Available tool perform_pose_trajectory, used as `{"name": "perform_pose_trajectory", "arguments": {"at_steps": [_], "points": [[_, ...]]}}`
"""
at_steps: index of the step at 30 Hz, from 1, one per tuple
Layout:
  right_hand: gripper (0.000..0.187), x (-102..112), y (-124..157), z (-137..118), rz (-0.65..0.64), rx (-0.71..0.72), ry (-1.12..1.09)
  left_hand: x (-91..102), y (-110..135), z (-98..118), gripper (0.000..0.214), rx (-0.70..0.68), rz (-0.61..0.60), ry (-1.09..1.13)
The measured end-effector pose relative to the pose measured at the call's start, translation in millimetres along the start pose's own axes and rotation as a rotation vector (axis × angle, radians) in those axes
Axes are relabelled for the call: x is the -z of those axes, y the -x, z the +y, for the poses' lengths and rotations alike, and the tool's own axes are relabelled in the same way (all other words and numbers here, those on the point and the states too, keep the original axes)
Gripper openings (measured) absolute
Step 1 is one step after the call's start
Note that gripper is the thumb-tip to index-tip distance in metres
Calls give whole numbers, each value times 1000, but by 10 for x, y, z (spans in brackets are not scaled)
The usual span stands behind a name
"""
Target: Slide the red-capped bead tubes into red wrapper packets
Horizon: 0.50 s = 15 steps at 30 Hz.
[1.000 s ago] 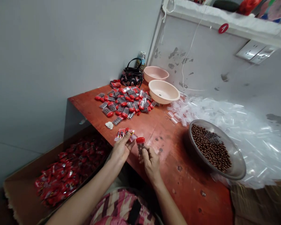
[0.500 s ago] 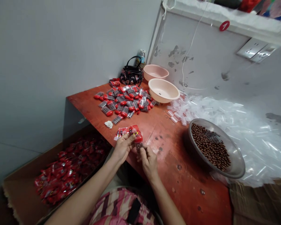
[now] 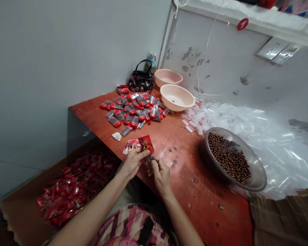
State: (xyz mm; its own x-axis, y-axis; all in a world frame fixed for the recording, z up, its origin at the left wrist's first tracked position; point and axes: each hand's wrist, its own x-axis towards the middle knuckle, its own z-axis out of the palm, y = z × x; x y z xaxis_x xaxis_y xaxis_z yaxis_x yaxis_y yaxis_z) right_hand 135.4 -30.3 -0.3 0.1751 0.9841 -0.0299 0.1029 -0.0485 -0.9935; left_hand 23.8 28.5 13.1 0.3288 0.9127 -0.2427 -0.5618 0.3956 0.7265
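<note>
My left hand point(image 3: 133, 163) pinches a red printed packet point(image 3: 146, 140) between thumb and fingers, just over the near edge of the table. Close beside it, my right hand point(image 3: 161, 173) is closed on a small clear pack of brown balls point(image 3: 150, 158), which meets the lower edge of the red packet. How far the pack sits inside the packet is hidden by my fingers. More printed packets point(image 3: 131, 145) lie flat on the table behind my left hand. Farther back is a heap of clear packs with red ends point(image 3: 140, 108), filled with dark balls.
A grey bowl point(image 3: 258, 172) of brown balls stands right on the red table point(image 3: 179, 191). Behind it spreads a pile of clear plastic sleeves point(image 3: 269, 147). Two basins point(image 3: 178, 99) and a handbag point(image 3: 141, 82) are at the back. A cardboard box point(image 3: 23, 208) of red packets sits low left.
The red packet has turned, showing more of its flat printed face above my left fingers. The clear pack is now lower and more covered by my hands. The view has shifted slightly.
</note>
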Motion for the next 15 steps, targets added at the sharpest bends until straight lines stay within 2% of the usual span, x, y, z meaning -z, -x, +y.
{"name": "perform_pose_trajectory", "arguments": {"at_steps": [2, 6, 11, 13, 15], "points": [[23, -2, -2, -17, 21, 23, 36, -6, 3, -15, 15, 14, 2, 11], [25, 10, -17, -9, -50, -43, -73, 15, 11, 7, 19, 50, -38, -90], [26, 1, -13, 14, 0, -59, -97, 45, 19, 34, 20, -105, 80, -413], [25, -15, -6, 15, 3, -57, -85, 29, 34, 15, 20, -115, 85, -356], [24, -29, 2, 18, -21, -67, -103, 6, 48, -13, 20, -67, 63, -212]]}}
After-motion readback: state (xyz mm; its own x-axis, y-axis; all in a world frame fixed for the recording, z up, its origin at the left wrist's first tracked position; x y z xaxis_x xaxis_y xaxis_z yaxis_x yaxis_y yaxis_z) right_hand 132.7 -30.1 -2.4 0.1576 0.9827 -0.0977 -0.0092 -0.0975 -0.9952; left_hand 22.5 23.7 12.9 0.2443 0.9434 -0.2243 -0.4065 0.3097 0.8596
